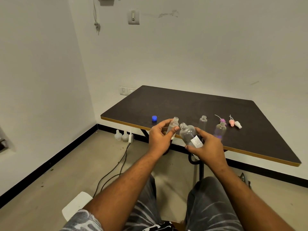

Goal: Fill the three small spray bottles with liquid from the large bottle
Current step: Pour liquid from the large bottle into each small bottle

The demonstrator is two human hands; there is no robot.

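Both hands grip bottles at the table's [191, 104] near edge: left hand [158, 139] a small bottle [172, 127], right hand [206, 149] the large bottle [187, 133], tilted toward 10 o'clock. Their necks sit just beside each other, unaligned, so pouring now would likely spill onto the lap.

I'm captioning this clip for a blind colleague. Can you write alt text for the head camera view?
A seated person's left hand holds a small uncapped spray bottle while the right hand tilts the large bottle toward its neck. On the dark table beyond stand two more open small bottles, three spray tops and a blue cap.
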